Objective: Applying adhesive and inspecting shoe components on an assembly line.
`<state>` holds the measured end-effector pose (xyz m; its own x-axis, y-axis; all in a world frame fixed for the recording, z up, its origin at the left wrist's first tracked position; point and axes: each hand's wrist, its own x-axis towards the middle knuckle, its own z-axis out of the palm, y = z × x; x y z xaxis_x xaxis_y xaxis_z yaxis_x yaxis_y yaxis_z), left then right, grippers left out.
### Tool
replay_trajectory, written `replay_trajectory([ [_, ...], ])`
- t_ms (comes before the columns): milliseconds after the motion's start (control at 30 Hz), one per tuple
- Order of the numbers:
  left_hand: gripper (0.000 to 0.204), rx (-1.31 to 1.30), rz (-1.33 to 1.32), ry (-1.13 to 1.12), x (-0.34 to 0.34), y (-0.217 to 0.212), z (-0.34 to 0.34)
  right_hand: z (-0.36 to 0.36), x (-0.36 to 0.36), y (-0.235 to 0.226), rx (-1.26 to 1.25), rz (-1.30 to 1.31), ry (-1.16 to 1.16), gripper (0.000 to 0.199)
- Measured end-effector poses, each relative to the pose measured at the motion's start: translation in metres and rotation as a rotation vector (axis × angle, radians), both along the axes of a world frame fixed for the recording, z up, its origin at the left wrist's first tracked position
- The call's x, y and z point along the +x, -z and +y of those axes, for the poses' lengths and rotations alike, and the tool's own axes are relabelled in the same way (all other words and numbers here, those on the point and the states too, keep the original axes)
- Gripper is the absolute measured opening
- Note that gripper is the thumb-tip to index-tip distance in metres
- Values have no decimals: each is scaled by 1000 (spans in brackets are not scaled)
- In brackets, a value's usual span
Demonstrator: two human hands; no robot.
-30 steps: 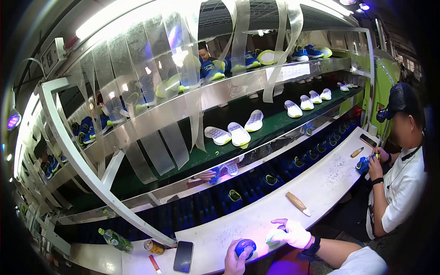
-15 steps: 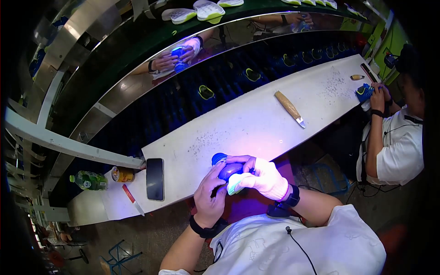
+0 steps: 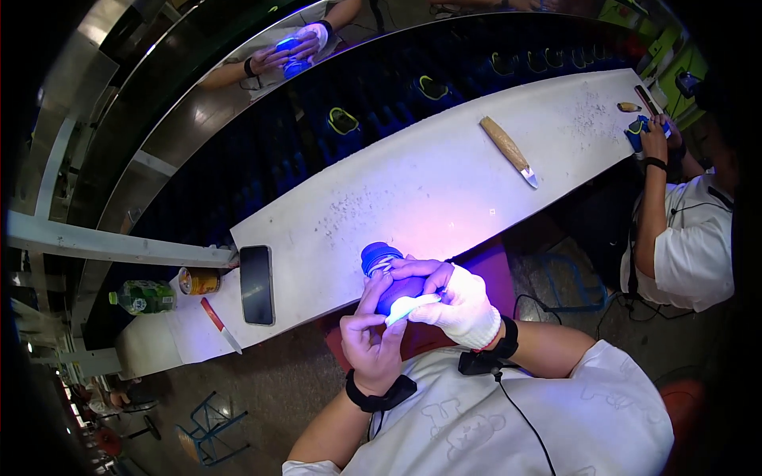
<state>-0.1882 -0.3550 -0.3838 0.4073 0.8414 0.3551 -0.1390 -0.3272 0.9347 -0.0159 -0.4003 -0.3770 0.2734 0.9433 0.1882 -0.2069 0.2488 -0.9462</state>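
Head view: I held a blue shoe [image 3: 396, 294].
Left hand [image 3: 371, 343]: bare, pinched a pale piece [image 3: 407, 307].
Right hand [image 3: 463, 308]: gloved, pinched it too.
Surface [image 3: 381, 186]: bore a knife [image 3: 505, 145].

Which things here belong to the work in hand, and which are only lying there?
In the work: blue shoe; pale piece in the right hand.

Likely lying about: phone; green bottle; can; red-handled knife; wooden-handled knife, perhaps a tool.

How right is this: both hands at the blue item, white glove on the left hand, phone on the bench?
Wrong hand: the head view shows the white glove on the right hand; left hand bare. Blue item and phone are as stated.
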Motion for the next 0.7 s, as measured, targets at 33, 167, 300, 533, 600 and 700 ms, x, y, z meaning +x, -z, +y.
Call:
replay_trajectory([
  [33, 33, -7, 8, 4, -2, 0, 0, 0, 0, 1, 35, -23, 11, 30],
  [167, 35, 22, 10, 43, -9, -2, 2, 5, 2, 0, 172, -171, 58, 36],
  [300, 38, -32, 40, 70, -6, -25, 12, 7, 23, -19, 97, -424, -28, 39],
  [533, 33, 21, 230, -82, -4, -35, 16, 17, 18, -7, 139, -677, 62, 41],
  [600, 30, -59, 158, -135, -10, -35, 16, 16, 14, 13, 184, -665, 107, 36],
  [700, 33, -35, 365, 25, -30, -51, 32, 16, 17, 22, 215, -814, 14, 26],
])
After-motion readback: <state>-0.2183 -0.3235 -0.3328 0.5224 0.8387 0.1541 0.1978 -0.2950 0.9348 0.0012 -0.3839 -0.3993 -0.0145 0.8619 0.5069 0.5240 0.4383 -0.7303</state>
